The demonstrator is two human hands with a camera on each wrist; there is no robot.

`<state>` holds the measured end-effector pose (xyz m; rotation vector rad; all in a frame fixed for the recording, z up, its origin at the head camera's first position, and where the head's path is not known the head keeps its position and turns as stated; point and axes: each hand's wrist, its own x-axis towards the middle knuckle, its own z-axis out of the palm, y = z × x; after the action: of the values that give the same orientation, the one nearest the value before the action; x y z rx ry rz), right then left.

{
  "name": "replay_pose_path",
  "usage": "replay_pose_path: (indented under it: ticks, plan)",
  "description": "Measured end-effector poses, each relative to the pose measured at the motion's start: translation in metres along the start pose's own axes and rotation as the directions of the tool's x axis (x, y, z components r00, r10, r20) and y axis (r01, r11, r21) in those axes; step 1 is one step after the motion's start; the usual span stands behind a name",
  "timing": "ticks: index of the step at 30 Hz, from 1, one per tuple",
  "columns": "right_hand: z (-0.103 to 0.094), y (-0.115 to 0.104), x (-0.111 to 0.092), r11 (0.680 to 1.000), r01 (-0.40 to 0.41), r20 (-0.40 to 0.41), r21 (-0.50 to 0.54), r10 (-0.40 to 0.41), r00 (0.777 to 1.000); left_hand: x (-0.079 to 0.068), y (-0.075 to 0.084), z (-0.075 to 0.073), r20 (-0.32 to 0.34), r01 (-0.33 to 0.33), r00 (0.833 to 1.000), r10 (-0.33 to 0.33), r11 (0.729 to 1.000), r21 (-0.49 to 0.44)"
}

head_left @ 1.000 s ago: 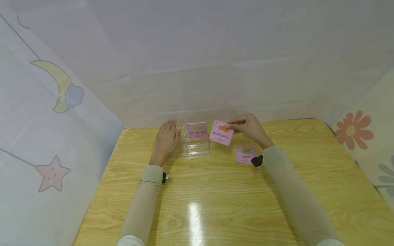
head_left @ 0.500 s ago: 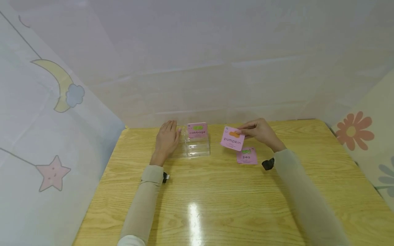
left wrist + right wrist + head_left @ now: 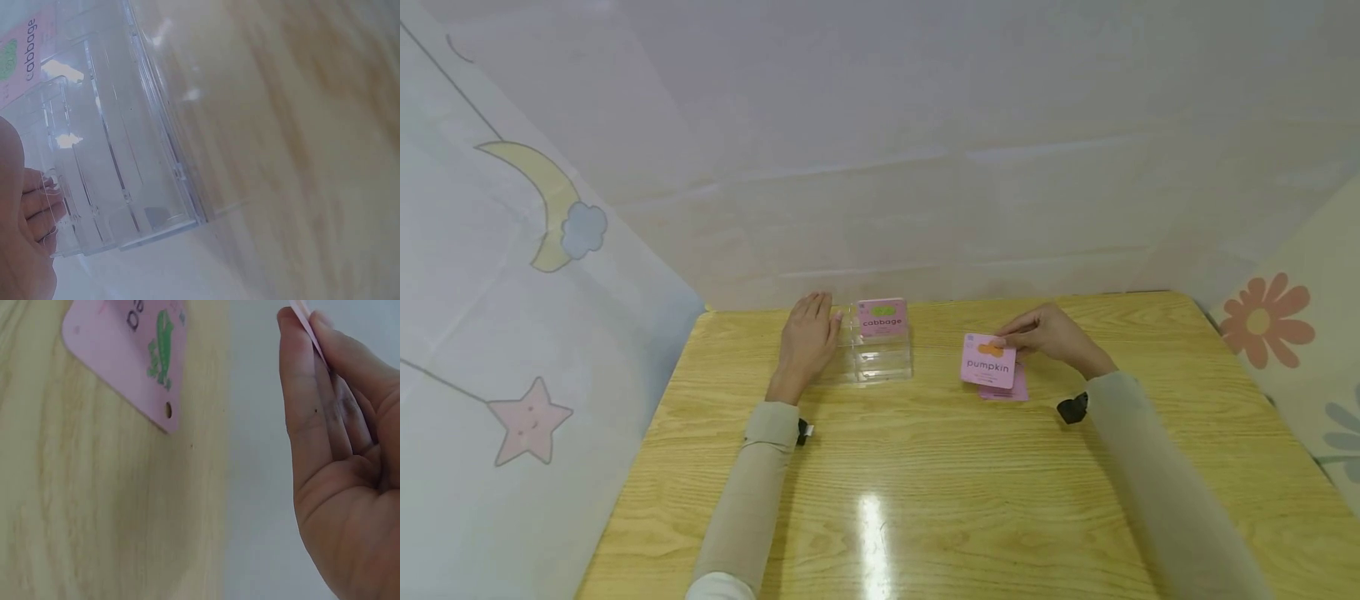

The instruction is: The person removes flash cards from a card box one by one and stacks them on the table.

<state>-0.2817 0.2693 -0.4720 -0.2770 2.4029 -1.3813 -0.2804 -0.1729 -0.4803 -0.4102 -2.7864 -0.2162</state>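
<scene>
My right hand (image 3: 1051,337) pinches a pink pumpkin flashcard (image 3: 988,362) by its upper right corner, between thumb and forefinger. That card overlaps the pink pea flashcard (image 3: 1019,387) lying on the table in the head view; the right wrist view shows the pea card (image 3: 134,347) with a punched hole at one corner. My left hand (image 3: 807,337) rests with straight fingers on the left side of a clear tiered plastic stand (image 3: 883,364). In the stand's back right slot leans a pink cabbage flashcard (image 3: 882,318).
The wooden table (image 3: 925,492) meets a pale papered wall (image 3: 925,208) just behind the stand. Side walls carry a moon (image 3: 542,196), a star (image 3: 533,421) and a flower (image 3: 1267,320) drawing. A black wrist camera (image 3: 1072,408) sits under the right cuff.
My right hand has carried the pumpkin card from beside the stand rightward and toward me, until it overlaps the pea card in view. The left hand has stayed on the stand.
</scene>
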Motion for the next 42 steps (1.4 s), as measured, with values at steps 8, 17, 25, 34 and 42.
replay_pose_path:
  ticks: [8, 17, 25, 34, 42]
  plan:
    - [-0.003, 0.012, -0.001, 0.999, -0.009, 0.04, -0.049, 0.011, 0.999, 0.0, 0.0, 0.0, -0.01, -0.001, 1.0, 0.001, 1.0, 0.003]
    - [-0.006, 0.023, -0.001, 0.999, -0.024, 0.069, -0.034, 0.027, 0.997, 0.0, 0.0, 0.001, -0.001, 0.004, 1.0, -0.004, 1.0, 0.009]
    - [-0.007, 0.033, 0.001, 1.0, -0.029, 0.111, 0.009, 0.028, 0.993, 0.0, 0.001, 0.001, -0.005, 0.003, 1.0, -0.003, 1.0, 0.001]
    - [-0.006, 0.038, 0.005, 1.0, -0.007, 0.126, 0.011, 0.006, 0.992, 0.0, 0.0, 0.0, -0.002, 0.005, 1.0, -0.005, 1.0, 0.006]
    - [-0.001, 0.035, 0.008, 0.993, 0.026, 0.057, -0.119, -0.019, 0.998, 0.001, 0.0, 0.0, 0.001, -0.003, 1.0, 0.003, 1.0, 0.012]
